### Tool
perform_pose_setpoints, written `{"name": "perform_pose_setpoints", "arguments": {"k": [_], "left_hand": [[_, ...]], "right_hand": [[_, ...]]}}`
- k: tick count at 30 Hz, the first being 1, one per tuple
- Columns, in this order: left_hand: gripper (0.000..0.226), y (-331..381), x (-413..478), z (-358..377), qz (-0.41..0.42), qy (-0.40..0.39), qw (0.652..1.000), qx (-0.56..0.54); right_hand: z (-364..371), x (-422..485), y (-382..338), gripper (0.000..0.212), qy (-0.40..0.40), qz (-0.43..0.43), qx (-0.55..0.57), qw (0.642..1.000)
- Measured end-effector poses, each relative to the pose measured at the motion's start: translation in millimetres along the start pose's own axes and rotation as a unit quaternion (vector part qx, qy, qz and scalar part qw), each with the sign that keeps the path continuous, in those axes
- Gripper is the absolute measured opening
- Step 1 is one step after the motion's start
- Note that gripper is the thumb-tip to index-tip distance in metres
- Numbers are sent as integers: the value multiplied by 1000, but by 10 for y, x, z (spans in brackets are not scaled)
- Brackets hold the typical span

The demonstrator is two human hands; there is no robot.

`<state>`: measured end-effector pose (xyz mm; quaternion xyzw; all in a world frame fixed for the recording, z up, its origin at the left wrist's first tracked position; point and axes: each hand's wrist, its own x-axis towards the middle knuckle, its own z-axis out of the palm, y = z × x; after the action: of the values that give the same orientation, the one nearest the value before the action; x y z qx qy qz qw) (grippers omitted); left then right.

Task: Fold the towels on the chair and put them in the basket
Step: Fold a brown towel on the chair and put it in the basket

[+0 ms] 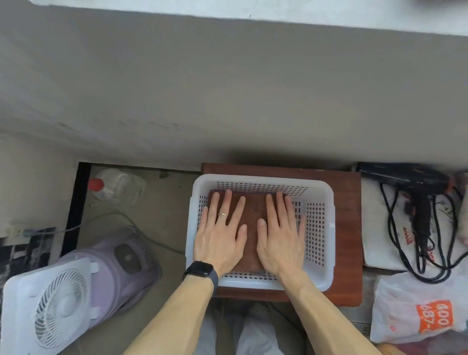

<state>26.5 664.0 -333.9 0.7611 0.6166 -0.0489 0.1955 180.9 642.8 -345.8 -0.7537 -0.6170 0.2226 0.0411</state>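
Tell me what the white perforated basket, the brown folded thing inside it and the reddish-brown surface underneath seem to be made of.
White perforated basket: likely moulded plastic, smooth, with regular punched holes. Brown folded towel: seemingly soft matte cloth, pressed flat under both hands. Reddish-brown surface: looks like wood or wood-look laminate, with a slight sheen; which one is unclear.

Both my hands lie flat, fingers spread, on the folded brown towel [252, 221] inside the white basket [320, 247]: left hand [220, 234] beside right hand [279, 239]. The basket sits on a reddish-brown chair [351, 221]. A white fan [56, 315] stands left.
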Motion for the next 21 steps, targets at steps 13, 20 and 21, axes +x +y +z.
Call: {"name": "perform_pose_setpoints", "arguments": {"k": [13, 20, 21], "left_hand": [[68, -100, 239, 227, 2, -14, 1000, 8], [70, -98, 263, 267, -1, -16, 1000, 17], [70, -89, 260, 253, -2, -20, 1000, 17]], "right_hand": [[221, 192, 82, 62, -19, 10, 70, 997], [262, 191, 73, 62, -18, 20, 29, 999], [254, 189, 68, 62, -22, 23, 27, 999]]}}
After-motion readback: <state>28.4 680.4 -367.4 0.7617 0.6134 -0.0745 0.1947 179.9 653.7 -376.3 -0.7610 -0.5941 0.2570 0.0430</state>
